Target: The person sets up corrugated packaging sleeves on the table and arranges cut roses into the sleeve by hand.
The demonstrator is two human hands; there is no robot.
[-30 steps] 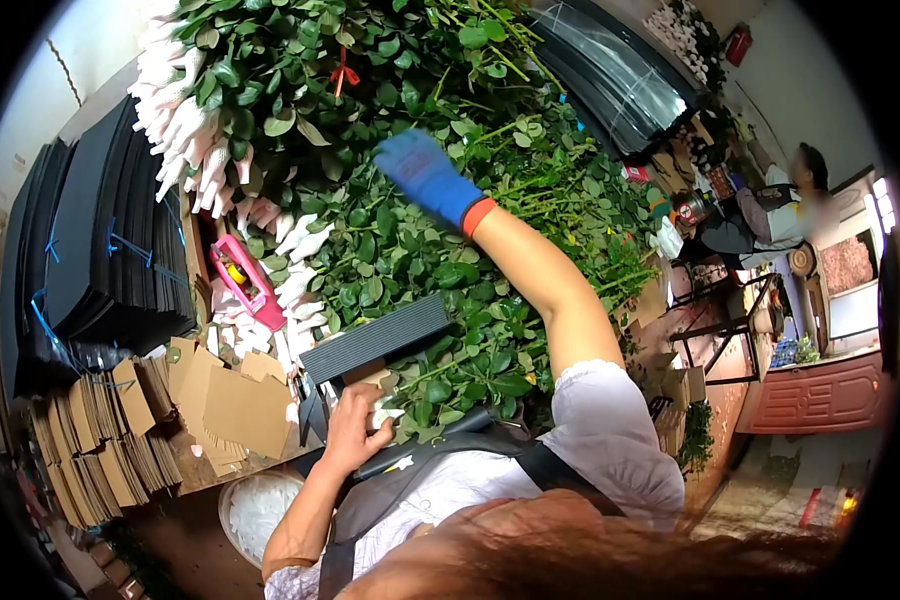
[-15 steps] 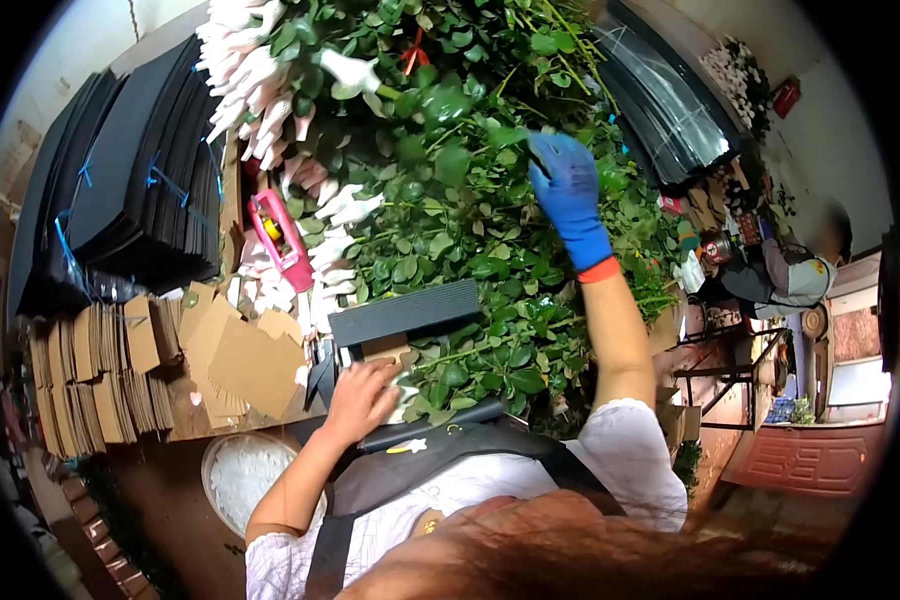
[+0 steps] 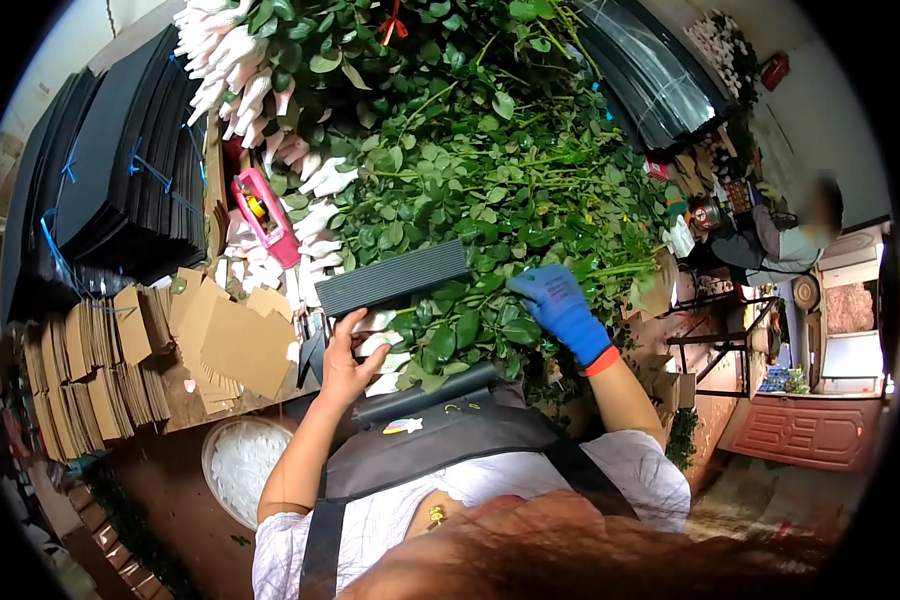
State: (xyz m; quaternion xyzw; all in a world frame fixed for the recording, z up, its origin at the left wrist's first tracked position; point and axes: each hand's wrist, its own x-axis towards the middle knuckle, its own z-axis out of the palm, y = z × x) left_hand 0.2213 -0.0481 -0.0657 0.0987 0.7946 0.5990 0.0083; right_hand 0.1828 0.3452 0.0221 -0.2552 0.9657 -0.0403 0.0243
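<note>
My left hand (image 3: 346,368), bare, is at the near left of the rose pile. Its thumb and fingers are spread apart beside the white-covered rose heads (image 3: 378,342). My right hand (image 3: 554,300), in a blue glove with an orange cuff, is closed over the rose stems (image 3: 492,296) to the right, its fingertips partly hidden by leaves. Between and beyond the hands lies a dark ribbed strip (image 3: 395,278), tilted across the foliage. Leafy roses (image 3: 450,190) cover the table, with their white heads to the left.
A pink tape dispenser (image 3: 266,218) stands left of the roses. Stacked black sheets (image 3: 135,160) and cardboard pieces (image 3: 245,340) lie farther left. A white tub (image 3: 242,470) is below. Plastic-wrapped black sheets (image 3: 655,75) sit at upper right; another person (image 3: 790,245) is beyond.
My right hand has come down and toward me from the far foliage to the near stems. The white rose head near the far side is gone from there. My left hand's fingers have spread.
</note>
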